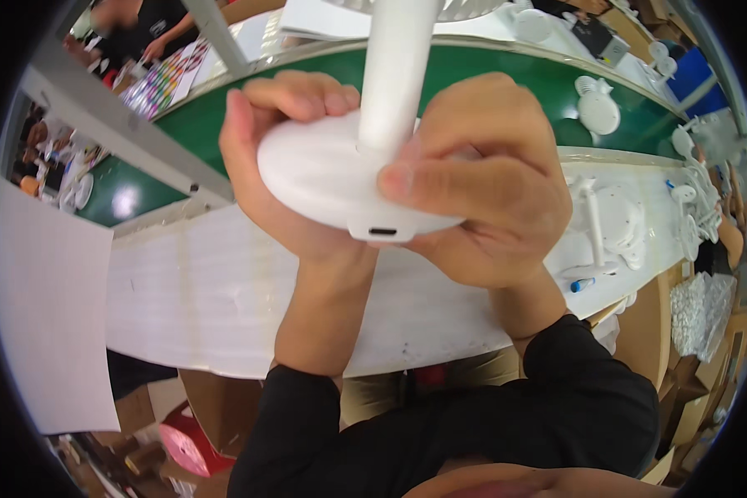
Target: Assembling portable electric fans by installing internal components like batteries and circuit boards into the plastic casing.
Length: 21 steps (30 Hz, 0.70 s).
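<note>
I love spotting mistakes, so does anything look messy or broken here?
A little: dark specks dot the near edge of the white table, odd on such a pale top. The white fan being held shows no damage that I can see.

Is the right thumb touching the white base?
Touching. The head view shows the right hand with its thumb against the white base, near the stem.
</note>
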Each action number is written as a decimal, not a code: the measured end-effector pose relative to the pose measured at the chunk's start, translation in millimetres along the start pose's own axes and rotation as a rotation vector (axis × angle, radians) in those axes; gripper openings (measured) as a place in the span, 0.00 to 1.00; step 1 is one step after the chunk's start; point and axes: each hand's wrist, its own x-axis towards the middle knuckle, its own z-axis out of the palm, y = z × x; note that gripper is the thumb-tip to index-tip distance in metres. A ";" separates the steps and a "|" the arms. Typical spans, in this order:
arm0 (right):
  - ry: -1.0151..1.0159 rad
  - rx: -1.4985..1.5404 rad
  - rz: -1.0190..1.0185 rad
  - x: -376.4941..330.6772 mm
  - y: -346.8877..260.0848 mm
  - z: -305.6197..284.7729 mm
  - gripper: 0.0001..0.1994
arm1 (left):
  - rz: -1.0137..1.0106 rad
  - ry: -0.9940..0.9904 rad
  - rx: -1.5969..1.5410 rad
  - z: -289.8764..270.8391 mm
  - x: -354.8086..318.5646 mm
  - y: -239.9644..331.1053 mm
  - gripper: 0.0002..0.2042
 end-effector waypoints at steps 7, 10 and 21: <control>-0.229 0.232 0.269 -6.8 -12.3 19.5 0.25 | 0.399 -0.089 0.245 -28.0 21.0 31.6 0.18; -0.316 0.296 0.361 -12.2 -16.4 18.4 0.28 | 0.523 -0.224 0.368 -21.3 20.0 36.4 0.17; -0.170 1.039 0.935 -14.1 -22.8 30.0 0.31 | 0.651 -0.428 0.777 -4.5 13.5 41.9 0.20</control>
